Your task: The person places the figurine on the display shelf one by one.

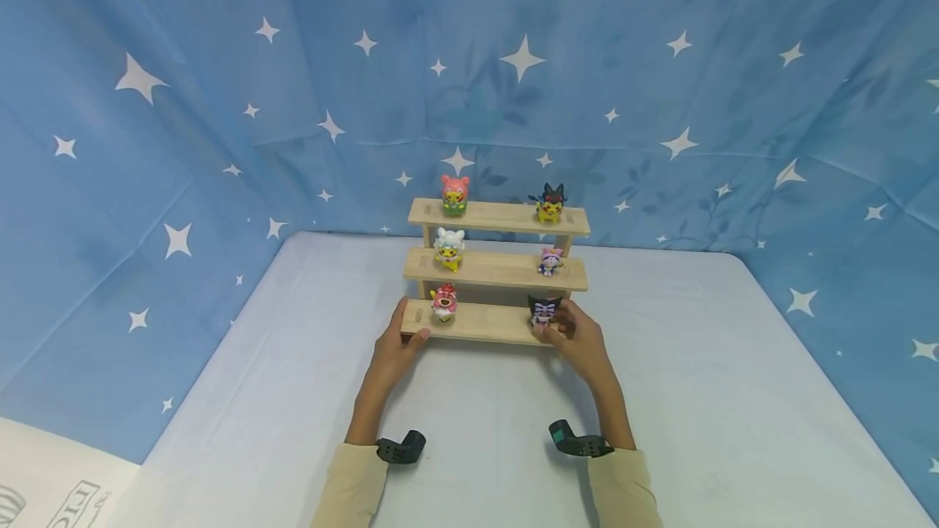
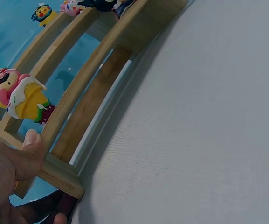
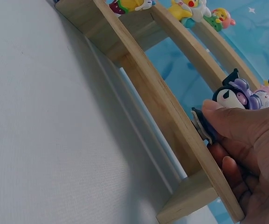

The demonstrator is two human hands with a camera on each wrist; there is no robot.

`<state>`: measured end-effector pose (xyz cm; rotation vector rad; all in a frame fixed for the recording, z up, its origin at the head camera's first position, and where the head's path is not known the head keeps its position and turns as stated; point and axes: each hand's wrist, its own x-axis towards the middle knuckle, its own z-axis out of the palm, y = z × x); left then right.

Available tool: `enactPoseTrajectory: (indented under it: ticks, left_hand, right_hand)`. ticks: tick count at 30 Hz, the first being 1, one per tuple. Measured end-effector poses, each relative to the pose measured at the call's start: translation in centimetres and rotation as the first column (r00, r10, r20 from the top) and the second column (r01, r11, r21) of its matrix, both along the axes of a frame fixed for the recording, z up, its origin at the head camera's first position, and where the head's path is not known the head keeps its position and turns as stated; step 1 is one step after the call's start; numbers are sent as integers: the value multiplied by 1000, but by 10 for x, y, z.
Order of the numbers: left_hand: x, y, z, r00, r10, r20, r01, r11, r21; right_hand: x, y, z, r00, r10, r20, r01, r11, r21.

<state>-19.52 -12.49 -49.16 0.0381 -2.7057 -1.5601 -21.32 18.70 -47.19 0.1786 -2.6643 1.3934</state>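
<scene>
A three-tier wooden display rack (image 1: 487, 321) stands on the white table, with a small figurine near each end of every tier. My left hand (image 1: 392, 355) grips the left end of the bottom tier, its thumb over the front edge in the left wrist view. At the other end, my right hand (image 1: 584, 345) pinches a black-eared figurine (image 1: 543, 310) on the bottom tier; in the right wrist view, fingers partly hide that figurine (image 3: 232, 97). A pink figurine with a red top (image 1: 443, 302) stands on the bottom tier near my left hand.
The middle tier bears a white-hooded yellow figurine (image 1: 450, 249) and a pink-and-purple one (image 1: 550, 261). Up top are a pink-hooded figurine (image 1: 455, 195) and a dark-eared yellow one (image 1: 549, 204). A blue star-patterned curtain (image 1: 469, 104) hangs behind. Printed white material (image 1: 51, 479) lies at lower left.
</scene>
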Motion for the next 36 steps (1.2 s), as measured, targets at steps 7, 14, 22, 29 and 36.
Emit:
enactPoseTrajectory:
  ticks: [7,14,22,29,36]
  left_hand:
    - [-2,1,0,1000,-1,-8,1,1000,8]
    - [-2,3,-2,1000,-5,4,5,1000,6]
    - [-5,10,-1,999,-30,-16,31,999,8]
    - [-6,14,1,1000,-31,3,31,999,16]
    - [-1,11,-3,998,-32,-51,31,999,-33]
  right_hand:
    - [-3,1,-1,1000,3,-17,-3,1000,-1]
    - [0,5,-2,999,33,-17,-34,999,-31]
    - [8,14,4,999,11,-41,-11,1000,3]
    - [18,22,6,998,-4,-67,3,1000,-10]
    - [33,19,5,988,-113,-101,109,993,-45]
